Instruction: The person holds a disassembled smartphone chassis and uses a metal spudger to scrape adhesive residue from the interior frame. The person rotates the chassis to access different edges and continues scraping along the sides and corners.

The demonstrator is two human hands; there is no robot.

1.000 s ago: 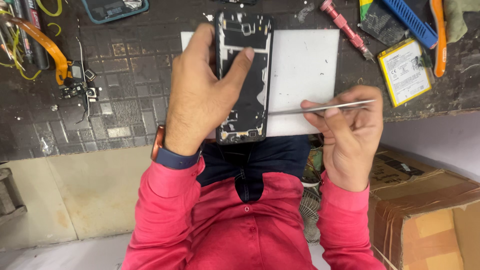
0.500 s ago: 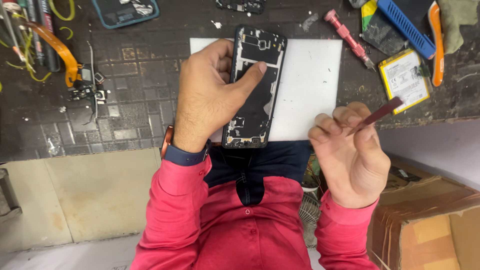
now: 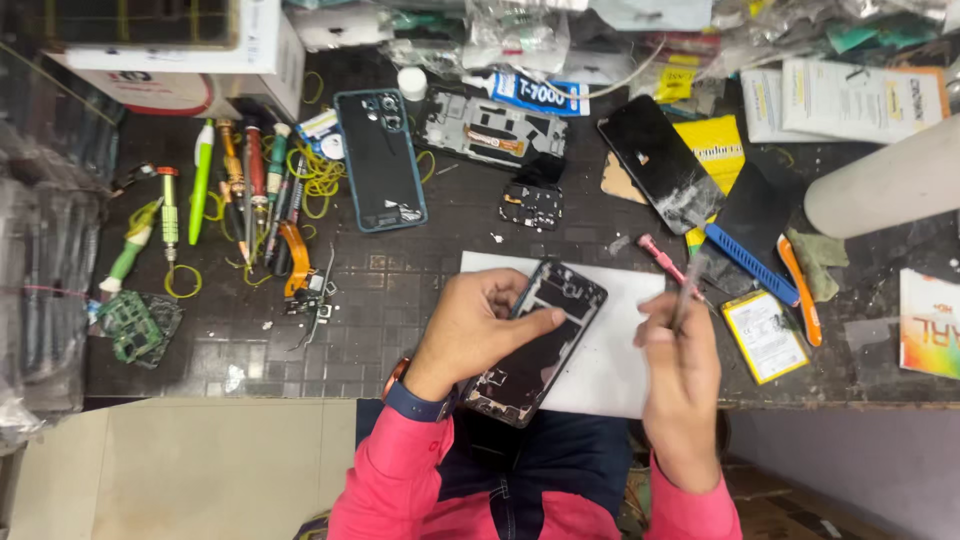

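I am looking down at a dark, cluttered workbench (image 3: 400, 300), and every place here is told from the white sheet (image 3: 610, 350) lying at its near edge. My left hand (image 3: 470, 330) is clamped around an opened phone (image 3: 535, 340) with its back removed, fingers curled over its left side and thumb pressed across its bare insides. The phone lies tilted across the left part of the white sheet, its lower end hanging past the sheet's near edge toward my lap. My right hand (image 3: 680, 370) hovers over the sheet's right edge, fingers pinched together on a thin metal tool (image 3: 685, 285) that points up and away from me. Just beyond the sheet's top right corner lies a pink screwdriver (image 3: 660, 258). To the right of the sheet rests a flat yellow-edged battery (image 3: 765, 335), with a blue pry tool (image 3: 750, 265) and an orange pry tool (image 3: 800, 290) beside it. Well above the sheet, farther back, lie a teal-rimmed phone back (image 3: 380, 160) and a grey phone frame (image 3: 490, 130). Far to the sheet's left is a row of screwdrivers (image 3: 240, 180) among yellow rubber bands. My sleeves are pinkish red.
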